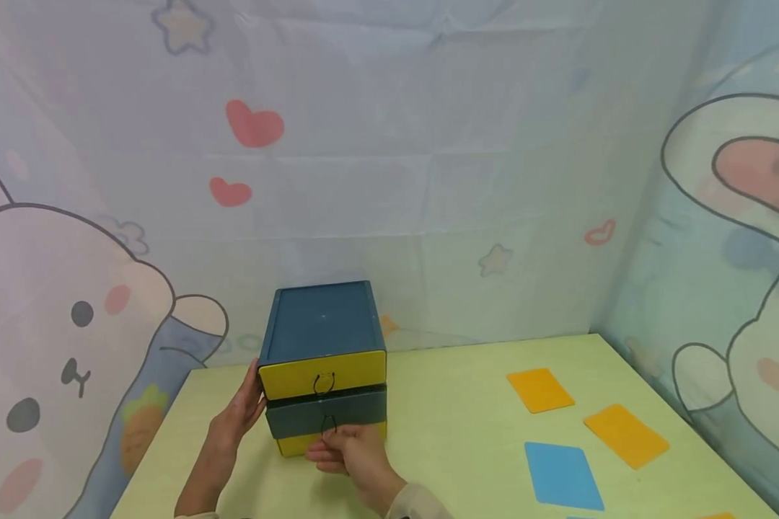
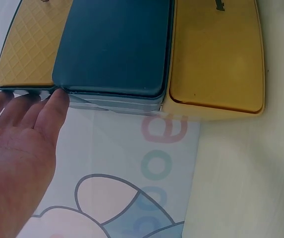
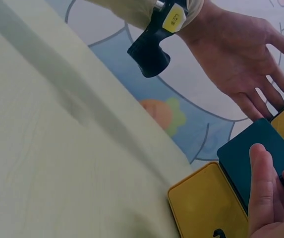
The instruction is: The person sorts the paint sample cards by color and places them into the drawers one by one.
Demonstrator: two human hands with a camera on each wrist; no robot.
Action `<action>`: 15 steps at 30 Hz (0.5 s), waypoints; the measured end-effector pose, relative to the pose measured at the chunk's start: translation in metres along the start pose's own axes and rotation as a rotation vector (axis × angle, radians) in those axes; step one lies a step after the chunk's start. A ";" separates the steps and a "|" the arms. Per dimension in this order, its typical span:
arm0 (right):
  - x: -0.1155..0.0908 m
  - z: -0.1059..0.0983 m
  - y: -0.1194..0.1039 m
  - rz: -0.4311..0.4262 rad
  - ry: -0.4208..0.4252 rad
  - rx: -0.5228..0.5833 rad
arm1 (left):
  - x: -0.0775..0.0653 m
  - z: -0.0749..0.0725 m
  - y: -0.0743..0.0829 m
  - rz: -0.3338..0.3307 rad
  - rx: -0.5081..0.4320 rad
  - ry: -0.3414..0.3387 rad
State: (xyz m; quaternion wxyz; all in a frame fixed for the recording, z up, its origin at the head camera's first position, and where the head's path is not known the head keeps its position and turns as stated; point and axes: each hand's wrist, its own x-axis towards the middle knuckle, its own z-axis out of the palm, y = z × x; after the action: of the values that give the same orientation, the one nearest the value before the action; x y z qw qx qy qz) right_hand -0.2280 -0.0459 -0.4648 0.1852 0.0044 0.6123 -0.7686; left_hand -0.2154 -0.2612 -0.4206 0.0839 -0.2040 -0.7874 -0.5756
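A small three-tier drawer box (image 1: 323, 317) stands on the table, its top dark blue. Its top drawer (image 1: 357, 369) has a yellow front, the middle drawer (image 2: 117, 47) a teal one, and the bottom drawer (image 2: 218, 59) is yellow again. In the head view, my right hand (image 1: 357, 458) pinches the black loop handle (image 1: 328, 424) of the middle drawer between thumb and finger. That drawer's front juts slightly forward of the top one. My left hand (image 1: 232, 414) rests against the box's left side near the top drawer, with extended fingers (image 2: 52, 114) touching its edge.
On the right of the table (image 1: 454, 432) lie orange cards (image 1: 540, 390) and a blue card (image 1: 563, 476). A printed cloth (image 1: 396, 180) with hearts and cartoon animals hangs behind and along the sides. A black strap mount (image 3: 154, 49) sits on the left wrist.
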 end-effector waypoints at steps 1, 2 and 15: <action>-0.001 -0.001 0.001 0.007 -0.005 0.011 | 0.000 0.000 0.000 -0.009 -0.003 -0.003; -0.002 -0.001 0.002 0.014 -0.009 0.020 | 0.000 0.000 0.001 -0.018 -0.006 -0.004; -0.018 -0.010 0.010 0.015 -0.088 0.000 | 0.003 0.000 0.005 -0.042 -0.009 -0.004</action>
State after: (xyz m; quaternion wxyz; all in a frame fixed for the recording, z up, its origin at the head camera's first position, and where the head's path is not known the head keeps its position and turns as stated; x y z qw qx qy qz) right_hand -0.2112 -0.0331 -0.4722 0.2175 -0.0248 0.6035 -0.7667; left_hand -0.2156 -0.2594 -0.4152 0.0693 -0.1886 -0.7892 -0.5803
